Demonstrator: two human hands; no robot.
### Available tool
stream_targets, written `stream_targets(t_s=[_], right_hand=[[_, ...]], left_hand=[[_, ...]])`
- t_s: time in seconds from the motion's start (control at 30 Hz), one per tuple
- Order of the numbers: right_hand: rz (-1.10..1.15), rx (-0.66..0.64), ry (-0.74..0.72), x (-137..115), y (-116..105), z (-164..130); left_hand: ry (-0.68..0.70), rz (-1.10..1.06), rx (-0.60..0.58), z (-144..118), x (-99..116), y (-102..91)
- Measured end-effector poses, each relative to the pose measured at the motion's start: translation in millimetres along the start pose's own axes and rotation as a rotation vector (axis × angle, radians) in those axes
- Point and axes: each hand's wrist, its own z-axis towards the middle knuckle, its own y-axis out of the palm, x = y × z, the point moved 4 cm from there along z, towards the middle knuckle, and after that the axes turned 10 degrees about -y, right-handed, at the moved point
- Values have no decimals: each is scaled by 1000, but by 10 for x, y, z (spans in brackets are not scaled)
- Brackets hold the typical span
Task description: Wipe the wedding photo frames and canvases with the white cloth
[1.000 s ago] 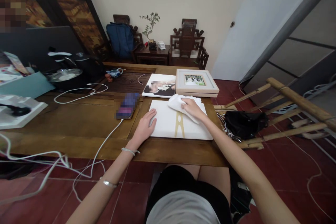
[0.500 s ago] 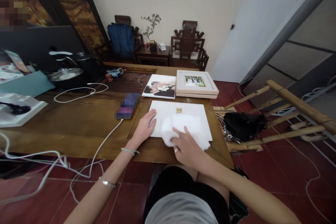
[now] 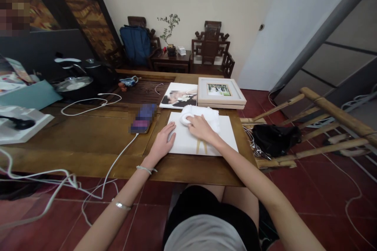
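A white panel (image 3: pixel 182 144), perhaps the back of a picture or frame, lies flat near the front edge of the wooden table. My left hand (image 3: pixel 164 141) rests flat on its left edge, fingers stretched out and holding nothing. Under my right hand (image 3: pixel 202 127) is a bunched white cloth (image 3: pixel 211 115), pressed onto the panel's far part. The fingers are bent into the cloth, so their tips are partly hidden. Two tan strips (image 3: pixel 202 147) show on the panel below my right wrist; the cloth and hand cover the area above them.
Behind the panel are a photo print (image 3: pixel 176 100) and stacked light wooden frames (image 3: pixel 220 100). A phone (image 3: pixel 143 119) with a white cable lies to the left. Further left stand a power strip (image 3: pixel 26 129) and a lidded pan (image 3: pixel 73 84). A bamboo rack (image 3: pixel 326 110) is at right.
My right hand has slid the cloth away from me, from the panel's near edge to its far part. The tan strips near the front are now uncovered. My left hand has stayed put.
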Motion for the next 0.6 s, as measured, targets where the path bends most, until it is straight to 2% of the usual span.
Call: stream_targets(t_s=[0.07, 0.17, 0.33, 0.43, 0.5, 0.6], right_hand=[[-20, 7, -7, 9, 31, 73], [-47, -2, -48, -157, 116, -43], [-61, -51, -159, -707, 253, -665], [-8, -94, -252, -989, 259, -995], [38, -105, -272, -1064, 218, -1079], [71, -111, -234, -978, 134, -980]], left_hand=[[3, 2, 5, -1, -2, 0], [17, -6, 7, -1, -8, 8], [5, -8, -3, 0, -13, 9], [-5, -10, -16, -5, 7, -9], [-5, -17, -23, -9, 23, -22], [-10, -21, -27, -9, 28, -28]])
